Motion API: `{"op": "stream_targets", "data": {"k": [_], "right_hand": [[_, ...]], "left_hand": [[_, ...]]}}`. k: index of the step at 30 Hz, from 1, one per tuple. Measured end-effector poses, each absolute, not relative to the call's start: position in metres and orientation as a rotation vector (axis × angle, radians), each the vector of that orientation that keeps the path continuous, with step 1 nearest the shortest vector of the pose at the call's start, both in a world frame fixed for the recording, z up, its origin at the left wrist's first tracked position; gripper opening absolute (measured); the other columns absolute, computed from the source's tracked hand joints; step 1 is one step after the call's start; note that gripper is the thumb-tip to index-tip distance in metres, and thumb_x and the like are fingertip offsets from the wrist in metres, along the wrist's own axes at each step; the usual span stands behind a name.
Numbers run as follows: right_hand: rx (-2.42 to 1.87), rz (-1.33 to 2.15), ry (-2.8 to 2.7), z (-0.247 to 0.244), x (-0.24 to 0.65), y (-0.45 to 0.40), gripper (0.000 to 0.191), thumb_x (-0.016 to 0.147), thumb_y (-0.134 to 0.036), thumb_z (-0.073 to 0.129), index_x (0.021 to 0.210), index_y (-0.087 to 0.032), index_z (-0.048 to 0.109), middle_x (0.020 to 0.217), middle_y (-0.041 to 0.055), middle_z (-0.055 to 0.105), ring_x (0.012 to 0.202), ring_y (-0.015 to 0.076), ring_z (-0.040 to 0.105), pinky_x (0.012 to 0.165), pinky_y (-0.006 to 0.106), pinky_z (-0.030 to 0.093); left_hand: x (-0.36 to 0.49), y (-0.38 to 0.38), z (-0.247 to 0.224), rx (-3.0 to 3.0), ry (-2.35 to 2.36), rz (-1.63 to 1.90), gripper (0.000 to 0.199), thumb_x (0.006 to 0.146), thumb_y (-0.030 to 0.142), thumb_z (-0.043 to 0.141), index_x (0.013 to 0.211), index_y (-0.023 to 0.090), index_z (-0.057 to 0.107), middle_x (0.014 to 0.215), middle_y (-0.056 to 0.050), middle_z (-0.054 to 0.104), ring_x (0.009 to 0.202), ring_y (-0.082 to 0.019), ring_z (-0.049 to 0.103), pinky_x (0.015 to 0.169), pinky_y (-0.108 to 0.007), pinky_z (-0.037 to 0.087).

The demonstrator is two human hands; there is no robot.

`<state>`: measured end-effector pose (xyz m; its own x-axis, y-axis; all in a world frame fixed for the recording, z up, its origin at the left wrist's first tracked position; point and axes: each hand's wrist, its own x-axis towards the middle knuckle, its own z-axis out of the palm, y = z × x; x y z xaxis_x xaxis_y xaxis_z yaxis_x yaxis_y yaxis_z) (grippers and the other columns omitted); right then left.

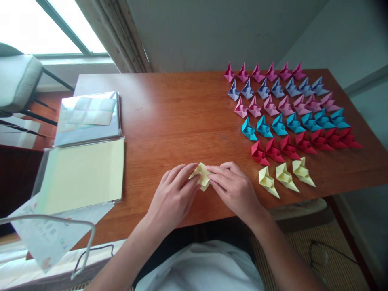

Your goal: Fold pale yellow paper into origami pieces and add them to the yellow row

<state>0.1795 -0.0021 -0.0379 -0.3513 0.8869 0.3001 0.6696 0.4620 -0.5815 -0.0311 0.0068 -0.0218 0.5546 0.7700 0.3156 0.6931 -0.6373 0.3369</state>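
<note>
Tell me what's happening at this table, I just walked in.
A person seated at the wooden table is holding a small folded piece of yellow paper, the left hand gripping one side and the right hand with its fingers on the other. To the right, three yellow folded pieces sit nearest, with rows of red, blue, pink, purple and magenta ones beyond. Flat yellow sheets lie on the left.

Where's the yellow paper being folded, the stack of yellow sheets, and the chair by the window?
Yellow paper (203, 173): head view, its upper middle.
Yellow sheets (86, 173): head view, middle of the top sheet.
Chair (18, 83): head view, its seat.
</note>
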Motion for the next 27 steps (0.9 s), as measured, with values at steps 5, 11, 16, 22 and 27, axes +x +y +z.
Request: {"op": "stream_targets", "data": {"k": [5,11,16,22,27], "right_hand": [[-1.289,0.463,-2.137,-0.037,0.178,-0.001,0.021,0.096,-0.013,0.061,0.110,-0.024,0.073,0.123,0.0031,0.073,0.100,0.0235,0.059,0.091,0.042,0.056],[-1.321,0.456,-2.132,-0.033,0.178,0.000,0.015,0.097,-0.015,0.061,0.100,-0.022,0.074,0.107,0.0071,0.072,0.100,0.0234,0.057,0.088,0.040,0.055],[-1.353,0.506,-2.121,-0.032,0.179,0.003,0.016,0.099,-0.018,0.058,0.097,-0.023,0.073,0.095,0.0067,0.068,0.091,0.0217,0.057,0.081,0.038,0.054],[-1.418,0.536,-2.097,-0.031,0.174,0.008,0.016,0.100,-0.018,0.055,0.100,-0.021,0.071,0.093,0.0067,0.068,0.088,0.0218,0.058,0.082,0.038,0.053],[-1.436,0.577,-2.042,-0.030,0.173,0.011,0.014,0.098,-0.018,0.058,0.099,-0.022,0.072,0.088,0.0053,0.068,0.087,0.0214,0.059,0.080,0.037,0.053]], "left_hand": [[-0.031,0.008,-0.022,2.607,1.198,0.625,0.017,0.097,0.012,0.054,0.108,0.015,0.067,0.111,-0.012,0.070,0.100,-0.024,0.064,0.085,-0.039,0.056],[-0.032,0.010,-0.026,2.570,1.141,0.699,0.014,0.096,0.010,0.056,0.105,0.014,0.067,0.105,-0.010,0.069,0.093,-0.021,0.063,0.084,-0.035,0.056],[-0.032,0.016,-0.025,2.450,1.151,0.698,0.017,0.098,0.011,0.053,0.106,0.018,0.067,0.101,-0.007,0.068,0.089,-0.018,0.062,0.082,-0.032,0.055],[-0.027,0.021,-0.021,2.280,1.272,0.646,0.018,0.100,0.019,0.052,0.094,0.019,0.069,0.099,-0.006,0.070,0.088,-0.018,0.063,0.080,-0.032,0.054],[-0.024,0.017,-0.022,2.299,1.365,0.678,0.021,0.099,0.020,0.054,0.114,0.021,0.069,0.104,-0.005,0.073,0.088,-0.019,0.066,0.077,-0.031,0.054]]}}
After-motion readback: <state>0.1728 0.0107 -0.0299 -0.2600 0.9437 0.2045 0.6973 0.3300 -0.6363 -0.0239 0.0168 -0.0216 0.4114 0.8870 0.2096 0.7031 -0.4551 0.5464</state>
